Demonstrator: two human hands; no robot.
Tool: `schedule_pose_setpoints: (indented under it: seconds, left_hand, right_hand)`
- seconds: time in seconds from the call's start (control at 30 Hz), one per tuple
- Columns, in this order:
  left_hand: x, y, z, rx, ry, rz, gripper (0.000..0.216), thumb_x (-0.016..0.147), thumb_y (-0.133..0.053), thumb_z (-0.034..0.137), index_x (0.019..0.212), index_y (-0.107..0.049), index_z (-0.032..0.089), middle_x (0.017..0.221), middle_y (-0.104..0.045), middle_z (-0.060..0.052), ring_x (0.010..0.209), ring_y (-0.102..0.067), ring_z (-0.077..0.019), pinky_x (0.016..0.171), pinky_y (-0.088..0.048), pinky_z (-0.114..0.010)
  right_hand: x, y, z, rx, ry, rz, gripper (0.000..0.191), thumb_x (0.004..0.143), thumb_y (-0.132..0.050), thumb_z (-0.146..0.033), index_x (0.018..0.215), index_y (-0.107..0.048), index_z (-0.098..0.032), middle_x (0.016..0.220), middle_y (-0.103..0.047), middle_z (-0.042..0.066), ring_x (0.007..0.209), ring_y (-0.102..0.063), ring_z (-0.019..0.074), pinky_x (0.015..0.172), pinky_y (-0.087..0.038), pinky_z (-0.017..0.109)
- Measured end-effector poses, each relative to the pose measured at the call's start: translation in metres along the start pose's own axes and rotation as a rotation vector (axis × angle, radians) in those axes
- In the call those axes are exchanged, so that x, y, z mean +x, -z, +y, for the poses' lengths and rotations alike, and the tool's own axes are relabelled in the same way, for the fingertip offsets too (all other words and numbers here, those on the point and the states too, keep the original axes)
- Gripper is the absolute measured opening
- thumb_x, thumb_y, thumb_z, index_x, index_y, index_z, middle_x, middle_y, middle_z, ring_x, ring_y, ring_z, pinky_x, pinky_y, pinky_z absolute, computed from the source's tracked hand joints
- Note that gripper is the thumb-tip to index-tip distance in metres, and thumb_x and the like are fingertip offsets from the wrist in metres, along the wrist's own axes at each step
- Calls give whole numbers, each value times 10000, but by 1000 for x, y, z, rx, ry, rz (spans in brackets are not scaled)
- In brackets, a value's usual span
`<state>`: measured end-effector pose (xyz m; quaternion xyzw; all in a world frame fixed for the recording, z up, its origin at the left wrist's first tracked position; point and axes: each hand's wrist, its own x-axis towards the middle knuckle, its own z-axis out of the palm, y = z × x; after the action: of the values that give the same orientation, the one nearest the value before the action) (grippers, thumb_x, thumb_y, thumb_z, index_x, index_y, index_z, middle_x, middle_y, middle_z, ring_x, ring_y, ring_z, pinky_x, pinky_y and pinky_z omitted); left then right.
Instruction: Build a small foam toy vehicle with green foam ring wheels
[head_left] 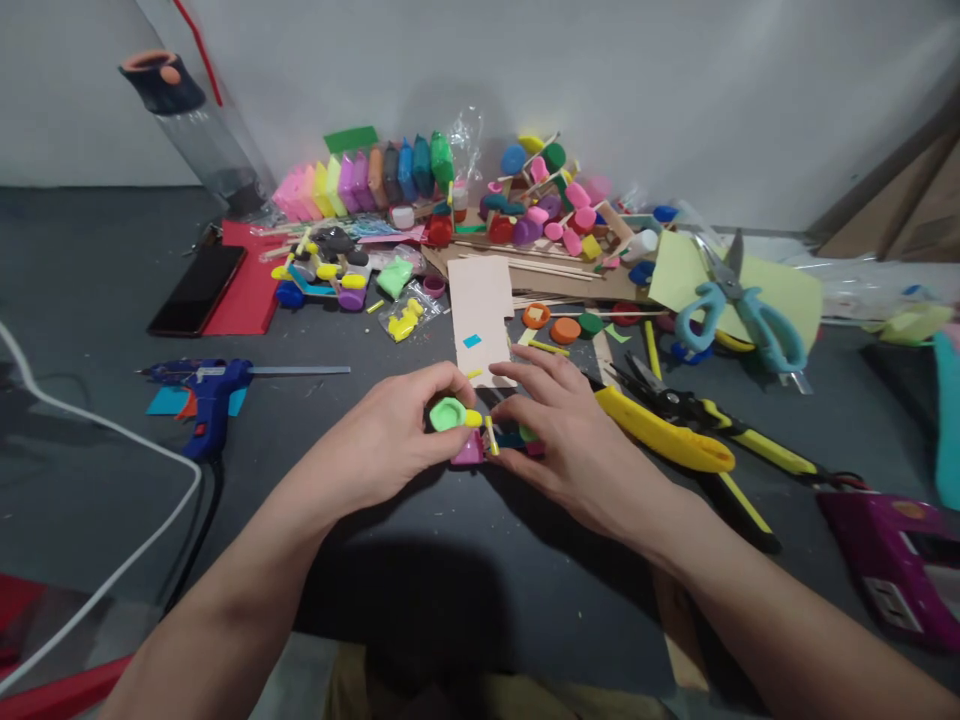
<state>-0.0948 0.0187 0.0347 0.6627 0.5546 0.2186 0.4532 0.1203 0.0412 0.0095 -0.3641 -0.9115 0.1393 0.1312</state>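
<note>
My left hand [382,430] is closed, pinching a light-green cap-like piece [448,414] between thumb and fingers. A small yellow blob [473,418] sits at that piece's right side. My right hand [577,430] has its thumb and index finger round a short yellow stick [491,436], its other fingers stretched out. Under the hands, low over the table, is a pink piece [468,450]; dark and green parts beside it are mostly hidden by my right fingers. Whether these parts are joined, I cannot tell. Just beyond lies a pale card sheet [480,300].
A blue glue gun [210,385] lies left, near a phone [199,290]. Small wheeled models [326,270] and coloured clay packs [367,178] stand behind. To the right are scissors [739,300], yellow-handled pliers [675,405], a yellow cutter [667,430] and a purple box [892,560].
</note>
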Motion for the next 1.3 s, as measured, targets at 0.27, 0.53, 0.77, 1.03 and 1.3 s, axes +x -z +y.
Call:
schedule_pose_setpoints:
  seconds: [0.27,0.53,0.77,1.03,1.3]
  left_hand:
    - [-1,-5,3,123,15,-67,95,870,-652,335,905,-614,255,804,-633,86,687,-517,-114,667,-359,-257]
    - [0,-8,1,255,6,-68,88,894,-587,328,942,-598,254,897,-667,47,726,-530,-151,693,-345,-296]
    - [-1,-14,-3,331,-22,-44,73,897,-561,300,948,-581,251,1022,-630,27,835,-547,-177,718,-344,-321]
    - [1,-18,1,412,20,-19,57,887,-575,291,919,-584,245,987,-617,29,758,-528,-167,674,-317,-324]
    - [-1,-17,1,374,22,-20,46,876,-581,301,901,-580,263,953,-627,50,760,-536,-163,665,-311,-319]
  right_hand:
    - [-2,-5,2,59,-12,19,22,865,-705,-217,884,-708,-206,1366,-642,116,1453,-391,387,1166,-247,721]
    - [-3,-6,2,130,-30,16,24,885,-694,-237,898,-714,-234,1342,-673,75,1450,-412,362,1162,-217,732]
    - [-1,-5,0,152,-57,-1,43,876,-680,-204,887,-697,-243,1332,-690,63,1433,-440,364,1156,-223,741]
    - [-1,-5,1,152,-49,-7,35,871,-680,-207,883,-694,-238,1302,-702,82,1424,-448,367,1161,-196,749]
    - [-1,-5,2,155,-39,10,38,880,-652,-210,867,-683,-225,1278,-711,91,1418,-453,377,1152,-193,757]
